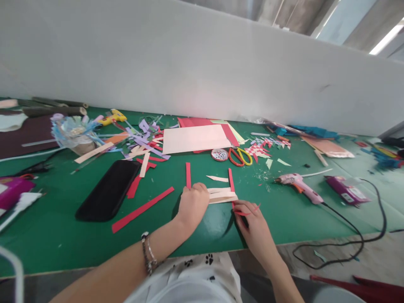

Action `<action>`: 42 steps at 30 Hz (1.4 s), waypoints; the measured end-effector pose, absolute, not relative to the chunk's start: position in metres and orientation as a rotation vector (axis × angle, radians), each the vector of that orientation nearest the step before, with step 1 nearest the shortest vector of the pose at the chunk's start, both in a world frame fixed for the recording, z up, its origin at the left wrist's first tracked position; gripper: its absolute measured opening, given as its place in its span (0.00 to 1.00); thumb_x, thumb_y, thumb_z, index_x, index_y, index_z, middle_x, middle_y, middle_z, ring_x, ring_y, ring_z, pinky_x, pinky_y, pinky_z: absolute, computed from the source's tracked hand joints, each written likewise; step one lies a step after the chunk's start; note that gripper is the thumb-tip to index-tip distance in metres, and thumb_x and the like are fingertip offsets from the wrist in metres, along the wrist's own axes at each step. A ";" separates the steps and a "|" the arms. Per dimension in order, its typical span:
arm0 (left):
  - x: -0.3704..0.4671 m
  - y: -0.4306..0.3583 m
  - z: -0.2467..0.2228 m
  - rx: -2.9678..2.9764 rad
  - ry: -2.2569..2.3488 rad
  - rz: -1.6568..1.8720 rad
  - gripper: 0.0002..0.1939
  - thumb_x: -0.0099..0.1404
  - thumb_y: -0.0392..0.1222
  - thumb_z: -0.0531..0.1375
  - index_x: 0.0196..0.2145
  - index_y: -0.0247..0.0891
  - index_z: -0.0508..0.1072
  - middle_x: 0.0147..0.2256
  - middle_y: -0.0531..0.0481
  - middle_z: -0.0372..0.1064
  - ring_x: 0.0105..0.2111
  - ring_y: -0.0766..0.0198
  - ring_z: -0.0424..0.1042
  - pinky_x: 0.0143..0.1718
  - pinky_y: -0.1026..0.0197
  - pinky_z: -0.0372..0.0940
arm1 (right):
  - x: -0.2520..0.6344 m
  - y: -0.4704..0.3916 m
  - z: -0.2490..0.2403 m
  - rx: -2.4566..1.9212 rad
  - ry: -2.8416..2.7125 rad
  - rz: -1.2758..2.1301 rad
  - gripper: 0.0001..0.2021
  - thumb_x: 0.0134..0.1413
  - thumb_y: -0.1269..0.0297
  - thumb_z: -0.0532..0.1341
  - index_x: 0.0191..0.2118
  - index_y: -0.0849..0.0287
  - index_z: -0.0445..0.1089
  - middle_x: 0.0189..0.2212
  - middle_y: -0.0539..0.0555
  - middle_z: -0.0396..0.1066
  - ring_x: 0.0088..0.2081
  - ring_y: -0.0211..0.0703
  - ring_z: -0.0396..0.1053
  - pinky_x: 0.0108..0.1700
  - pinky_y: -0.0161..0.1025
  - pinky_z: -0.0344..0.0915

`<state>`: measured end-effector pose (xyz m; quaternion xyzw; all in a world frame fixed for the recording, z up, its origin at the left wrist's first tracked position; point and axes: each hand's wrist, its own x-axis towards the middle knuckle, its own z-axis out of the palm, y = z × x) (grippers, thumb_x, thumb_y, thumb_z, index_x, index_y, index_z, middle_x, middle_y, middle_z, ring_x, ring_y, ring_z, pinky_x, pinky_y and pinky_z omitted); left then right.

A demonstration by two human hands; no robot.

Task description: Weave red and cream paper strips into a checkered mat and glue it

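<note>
My left hand [195, 205] is closed, with its fingers curled down over the left ends of several cream paper strips [223, 195]. A red paper strip [188, 174] sticks out from under it, pointing away from me. Another red paper strip [231, 180] crosses the right ends of the cream strips. My right hand [254, 223] pinches at the near end of this right-hand strip, and a thin curled red piece [257, 209] shows over its fingers. The fingertips of my left hand are hidden. A loose cream paper scrap [217, 179] lies just beyond the strips.
Left lie a long red strip [143, 209] and a black phone [109, 191]. Beyond are cream paper sheets [195, 139], scissors [240, 157] and a dish of small beads [219, 155]. Right lies a pink glue gun [301, 187] with a trailing cord. A white partition [202, 63] stands behind.
</note>
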<state>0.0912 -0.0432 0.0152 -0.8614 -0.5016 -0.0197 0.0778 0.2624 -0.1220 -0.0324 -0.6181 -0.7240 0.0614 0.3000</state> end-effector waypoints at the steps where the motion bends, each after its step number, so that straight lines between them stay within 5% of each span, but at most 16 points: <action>1: 0.091 -0.043 0.015 -2.579 -1.503 -0.060 0.04 0.58 0.28 0.56 0.30 0.22 0.69 0.24 0.38 0.67 0.23 0.54 0.71 0.25 0.60 0.61 | 0.262 -0.122 -0.032 -1.645 -1.917 0.161 0.09 0.57 0.71 0.50 0.36 0.57 0.66 0.42 0.56 0.69 0.42 0.46 0.66 0.44 0.46 0.63; 7: 0.091 -0.042 0.017 -2.579 -1.496 -0.087 0.10 0.56 0.21 0.49 0.27 0.24 0.69 0.22 0.39 0.66 0.22 0.56 0.70 0.22 0.62 0.60 | 0.261 -0.123 -0.031 -1.648 -1.907 0.189 0.10 0.58 0.69 0.49 0.37 0.57 0.66 0.42 0.57 0.68 0.42 0.48 0.65 0.45 0.49 0.62; 36: 0.084 -0.037 0.015 -2.647 -1.355 -0.043 0.09 0.55 0.22 0.51 0.27 0.26 0.70 0.22 0.41 0.67 0.22 0.56 0.70 0.20 0.62 0.58 | 0.256 -0.124 -0.026 -1.678 -1.832 0.205 0.08 0.57 0.69 0.51 0.36 0.57 0.67 0.39 0.57 0.69 0.40 0.47 0.65 0.41 0.46 0.64; 42: 0.080 -0.032 0.020 -2.616 -1.265 -0.028 0.03 0.57 0.30 0.57 0.28 0.30 0.71 0.23 0.45 0.69 0.25 0.58 0.70 0.41 0.53 0.61 | 0.255 -0.123 -0.029 -1.701 -1.813 0.193 0.08 0.56 0.71 0.51 0.36 0.57 0.67 0.39 0.57 0.68 0.40 0.47 0.65 0.42 0.45 0.64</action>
